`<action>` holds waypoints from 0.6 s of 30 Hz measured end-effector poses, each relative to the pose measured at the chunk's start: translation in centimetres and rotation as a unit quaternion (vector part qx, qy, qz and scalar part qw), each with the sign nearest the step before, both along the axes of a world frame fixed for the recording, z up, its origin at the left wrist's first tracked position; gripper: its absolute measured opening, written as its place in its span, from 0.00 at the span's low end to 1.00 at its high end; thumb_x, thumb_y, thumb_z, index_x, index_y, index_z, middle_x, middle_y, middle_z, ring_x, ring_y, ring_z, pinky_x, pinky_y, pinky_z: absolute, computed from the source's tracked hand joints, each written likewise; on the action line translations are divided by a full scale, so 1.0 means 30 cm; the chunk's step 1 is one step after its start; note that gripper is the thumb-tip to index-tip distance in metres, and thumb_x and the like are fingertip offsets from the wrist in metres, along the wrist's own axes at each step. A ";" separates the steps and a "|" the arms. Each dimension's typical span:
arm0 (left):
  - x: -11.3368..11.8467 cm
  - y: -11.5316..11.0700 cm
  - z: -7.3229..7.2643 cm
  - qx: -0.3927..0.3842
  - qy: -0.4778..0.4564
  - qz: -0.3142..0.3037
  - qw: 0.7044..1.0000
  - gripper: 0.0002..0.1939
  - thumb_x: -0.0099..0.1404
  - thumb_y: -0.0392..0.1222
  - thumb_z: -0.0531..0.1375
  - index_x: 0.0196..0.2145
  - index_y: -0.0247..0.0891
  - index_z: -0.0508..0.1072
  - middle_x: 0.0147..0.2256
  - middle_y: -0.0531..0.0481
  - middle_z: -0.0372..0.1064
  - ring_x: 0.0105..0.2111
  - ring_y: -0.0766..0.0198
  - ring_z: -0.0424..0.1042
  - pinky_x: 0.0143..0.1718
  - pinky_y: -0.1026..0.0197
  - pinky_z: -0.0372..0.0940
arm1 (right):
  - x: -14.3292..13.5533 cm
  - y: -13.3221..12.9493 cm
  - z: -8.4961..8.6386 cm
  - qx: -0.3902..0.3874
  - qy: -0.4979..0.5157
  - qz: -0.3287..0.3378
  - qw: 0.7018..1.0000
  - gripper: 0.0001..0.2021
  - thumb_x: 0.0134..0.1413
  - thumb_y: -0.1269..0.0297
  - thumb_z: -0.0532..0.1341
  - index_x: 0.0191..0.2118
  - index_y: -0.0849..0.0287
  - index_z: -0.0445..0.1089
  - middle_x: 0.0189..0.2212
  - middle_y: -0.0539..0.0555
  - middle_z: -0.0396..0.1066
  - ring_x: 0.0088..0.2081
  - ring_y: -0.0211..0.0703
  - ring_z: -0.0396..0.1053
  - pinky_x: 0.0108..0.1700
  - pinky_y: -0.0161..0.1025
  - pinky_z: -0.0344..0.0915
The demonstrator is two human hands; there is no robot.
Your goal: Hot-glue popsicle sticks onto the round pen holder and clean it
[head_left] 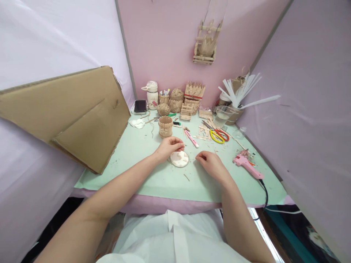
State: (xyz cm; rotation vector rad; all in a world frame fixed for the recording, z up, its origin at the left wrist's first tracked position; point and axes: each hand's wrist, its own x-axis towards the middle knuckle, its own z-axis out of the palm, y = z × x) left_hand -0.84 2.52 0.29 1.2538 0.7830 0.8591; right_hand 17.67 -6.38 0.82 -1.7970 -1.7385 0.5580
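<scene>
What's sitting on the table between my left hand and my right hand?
A small round dish holding white material sits between your left hand and right hand, as the head view shows.

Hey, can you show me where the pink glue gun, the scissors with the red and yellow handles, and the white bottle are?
Pink glue gun (249,167): head view, on its body.
Scissors (217,137): head view, on the yellow handle.
White bottle (152,96): head view, on its side.
</scene>
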 end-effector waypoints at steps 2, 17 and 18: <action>0.001 -0.002 0.002 0.002 0.009 0.004 1.000 0.16 0.48 0.47 0.67 0.29 0.32 0.71 0.27 0.49 0.71 0.28 0.68 0.70 0.34 0.62 0.66 | 0.001 -0.022 -0.026 -0.010 -0.016 -0.008 1.000 0.08 0.49 0.64 0.56 0.26 0.56 0.71 0.27 0.54 0.74 0.31 0.45 0.67 0.34 0.39 0.57; -0.011 0.020 0.001 0.002 0.024 0.010 1.000 0.16 0.47 0.47 0.67 0.29 0.33 0.71 0.27 0.49 0.71 0.28 0.68 0.69 0.32 0.63 0.64 | 0.386 -0.156 -0.055 0.135 -0.183 -0.314 0.922 0.22 0.51 0.51 0.53 0.44 0.64 0.69 0.42 0.67 0.69 0.46 0.60 0.63 0.47 0.51 0.57; -0.013 0.022 0.004 0.002 0.024 0.011 1.000 0.16 0.47 0.47 0.67 0.29 0.33 0.71 0.27 0.49 0.71 0.28 0.68 0.69 0.32 0.64 0.64 | 0.424 -0.168 -0.070 0.117 -0.211 -0.318 0.917 0.26 0.50 0.49 0.53 0.46 0.67 0.68 0.44 0.70 0.68 0.47 0.62 0.62 0.47 0.53 0.56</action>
